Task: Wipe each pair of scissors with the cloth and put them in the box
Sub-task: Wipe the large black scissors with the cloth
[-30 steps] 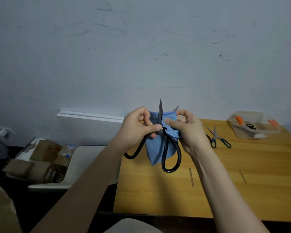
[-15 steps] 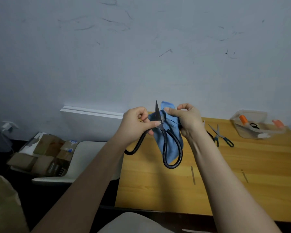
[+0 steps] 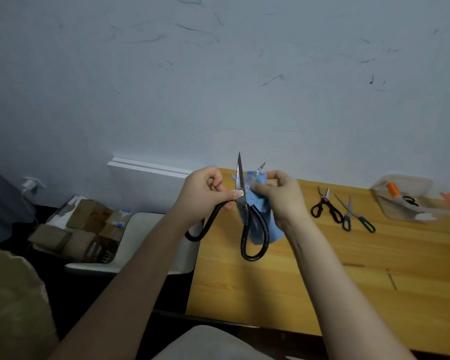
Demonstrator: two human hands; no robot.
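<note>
We are midway through the wiping, by our reading. Our left hand [image 3: 205, 193] holds the big black scissors [image 3: 246, 216] up over the near-left edge of the table [image 3: 348, 281], its grip pinched at the pivot with one handle loop running under the palm, blades spread and pointing up. Our right hand [image 3: 281, 198] has its grip pressed on the blue cloth [image 3: 257, 203], which is bunched around the right blade, so only the blade's tip shows above the cloth.

Two more pairs lie on the table, touching or nearly so: one with dark red handles [image 3: 325, 207] and, just beside it, one with teal handles [image 3: 356, 215]. We judge these not yet wiped, since they sit outside the box.

The clear plastic box [image 3: 400, 183] stands at the far right of the table, well apart from our hands. Inside we make out something with a black handle loop, probably scissors already done, plus orange pieces we cannot identify.
</note>
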